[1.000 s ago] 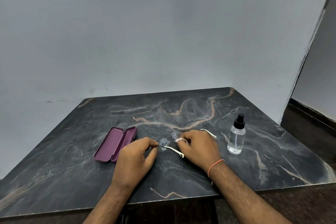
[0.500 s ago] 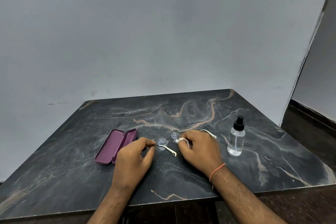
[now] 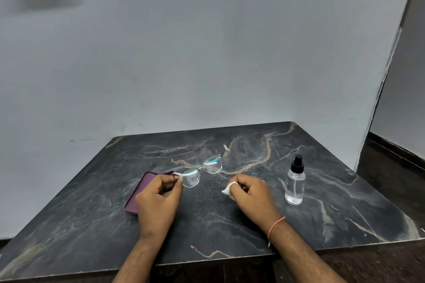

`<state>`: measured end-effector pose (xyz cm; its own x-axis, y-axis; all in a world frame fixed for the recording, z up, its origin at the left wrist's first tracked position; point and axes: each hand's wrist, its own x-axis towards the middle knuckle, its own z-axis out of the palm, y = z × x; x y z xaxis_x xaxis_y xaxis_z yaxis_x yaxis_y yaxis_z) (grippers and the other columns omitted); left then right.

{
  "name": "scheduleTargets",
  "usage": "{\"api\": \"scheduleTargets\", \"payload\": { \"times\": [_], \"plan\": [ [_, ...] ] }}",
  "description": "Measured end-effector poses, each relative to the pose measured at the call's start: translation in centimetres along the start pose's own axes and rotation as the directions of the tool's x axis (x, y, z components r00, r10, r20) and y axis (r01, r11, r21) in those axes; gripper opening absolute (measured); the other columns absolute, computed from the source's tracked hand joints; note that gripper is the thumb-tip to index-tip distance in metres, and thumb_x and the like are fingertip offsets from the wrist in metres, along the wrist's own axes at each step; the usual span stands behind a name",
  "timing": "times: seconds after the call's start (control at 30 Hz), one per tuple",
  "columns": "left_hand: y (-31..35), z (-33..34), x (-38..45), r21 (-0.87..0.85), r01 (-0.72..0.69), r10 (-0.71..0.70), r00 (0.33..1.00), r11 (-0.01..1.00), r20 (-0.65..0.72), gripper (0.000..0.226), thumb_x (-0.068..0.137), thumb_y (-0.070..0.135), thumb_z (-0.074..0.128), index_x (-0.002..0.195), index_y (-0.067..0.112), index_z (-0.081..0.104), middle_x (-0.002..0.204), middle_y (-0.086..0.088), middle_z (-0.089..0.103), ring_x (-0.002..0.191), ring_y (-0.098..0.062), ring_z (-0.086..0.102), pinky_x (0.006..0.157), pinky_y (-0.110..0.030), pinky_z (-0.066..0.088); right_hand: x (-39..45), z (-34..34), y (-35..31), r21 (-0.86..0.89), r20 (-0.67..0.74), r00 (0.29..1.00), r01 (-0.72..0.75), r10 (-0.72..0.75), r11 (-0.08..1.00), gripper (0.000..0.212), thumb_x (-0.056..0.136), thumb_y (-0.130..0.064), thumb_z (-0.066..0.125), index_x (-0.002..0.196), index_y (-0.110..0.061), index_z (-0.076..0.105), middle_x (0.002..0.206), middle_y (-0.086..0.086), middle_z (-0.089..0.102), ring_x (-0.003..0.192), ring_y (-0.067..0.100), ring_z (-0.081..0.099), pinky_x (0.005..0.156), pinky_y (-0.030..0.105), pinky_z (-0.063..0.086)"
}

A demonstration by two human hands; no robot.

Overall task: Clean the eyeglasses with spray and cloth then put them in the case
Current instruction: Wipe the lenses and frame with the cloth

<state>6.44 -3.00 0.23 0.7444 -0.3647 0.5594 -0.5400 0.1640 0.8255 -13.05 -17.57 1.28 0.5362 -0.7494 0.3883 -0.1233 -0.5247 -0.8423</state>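
Head cam: my left hand (image 3: 158,197) pinches wet eyeglasses (image 3: 202,171) by the case (image 3: 142,190), right hand (image 3: 250,195) clutching cloth (image 3: 227,189); wiping step, next rub lenses w/ cloth.

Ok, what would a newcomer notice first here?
Probably the eyeglasses at the middle of the dark marble table, lenses speckled with droplets, pinched at one end by the left hand. Then the right hand gripping a white cloth, with the spray bottle standing to its right.
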Motion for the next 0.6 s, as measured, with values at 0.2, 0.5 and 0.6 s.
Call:
{"api": "scheduleTargets", "payload": {
  "times": [0.2, 0.5, 0.6],
  "plan": [
    [0.1, 0.6, 0.1, -0.137, 0.146, -0.155, 0.986, 0.980, -0.058, 0.012, 0.089, 0.011, 0.088, 0.093, 0.020, 0.080, 0.091, 0.006, 0.084, 0.088, -0.009, 0.081, 0.081, -0.015, 0.062, 0.0, 0.0, 0.1, 0.108, 0.053, 0.999, 0.000, -0.005, 0.994, 0.018, 0.086, -0.042, 0.075, 0.074, -0.029, 0.078, 0.060, -0.013, 0.062, 0.058, 0.000, 0.050, 0.058, 0.018, 0.040],
    [3.6, 6.0, -1.6, -0.659, 0.518, -0.485, 0.836, 0.546, 0.255, 0.015, 0.088, 0.003, 0.080, 0.101, 0.007, 0.073, 0.095, -0.013, 0.084, 0.085, -0.018, 0.083, 0.070, -0.019, 0.064, 0.5, -0.2, 0.1, 0.307, -0.061, 0.998, -0.003, 0.023, 0.952, 0.017, 0.076, -0.042, 0.081, 0.073, -0.025, 0.078, 0.071, -0.001, 0.071, 0.067, 0.004, 0.058, 0.064, 0.021, 0.046],
    [3.7, 6.6, -1.8, -0.679, 0.615, -0.514, 0.765, 0.402, 0.388, 0.011, 0.095, -0.005, 0.070, 0.102, 0.004, 0.071, 0.095, -0.013, 0.083, 0.086, -0.018, 0.084, 0.070, -0.021, 0.066, 0.5, -0.6, 0.4, 0.335, -0.076, 0.996, -0.023, 0.052, 0.942, 0.018, 0.079, -0.038, 0.071, 0.075, -0.021, 0.071, 0.070, 0.005, 0.071, 0.064, 0.011, 0.060, 0.058, 0.027, 0.047]
  ]
}}
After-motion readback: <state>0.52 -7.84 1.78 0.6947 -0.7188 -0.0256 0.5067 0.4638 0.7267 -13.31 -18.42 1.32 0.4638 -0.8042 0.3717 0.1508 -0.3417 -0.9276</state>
